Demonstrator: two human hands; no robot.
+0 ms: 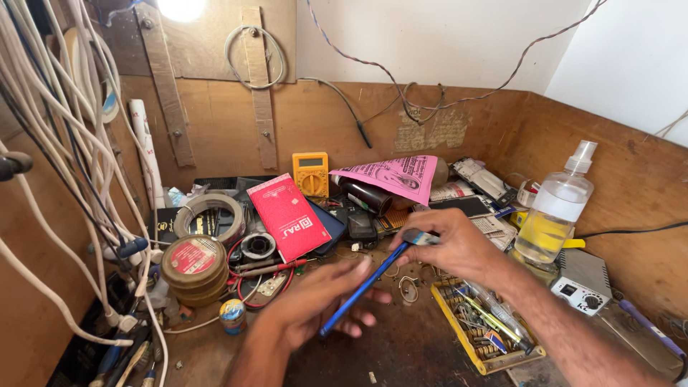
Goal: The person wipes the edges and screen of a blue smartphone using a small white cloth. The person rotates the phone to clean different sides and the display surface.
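At my right, the shallow yellow plastic tray (479, 350) sits on the dark bench with small metal parts strewn in its compartments and a few slim tools lying slantwise across it — a green-handled one among them. Further right stands the clear plastic spray bottle (555, 215), its lower part filled with yellowish liquid, the white nozzle on top. At my left, a stack of round brass-coloured tins (193, 269) carries a red label on the lid, and a small round pot with a blue and yellow wrapper (232, 315) stands just in front of it.

The slim blue phone (363, 287) is between my hands, seen edge-on and tilted, its upper end toward the right and its lower end toward me. My right hand (451, 244) is closed on the upper end, fingers pinching it near the top corner. My left hand (315, 304) lies open beneath the lower part, palm up with fingers spread; the phone crosses over the fingers, though I cannot tell how firmly it rests on them. The two hands are near each other, joined only by the phone, above the dark worktop (401, 351) — just left of the yellow tray.
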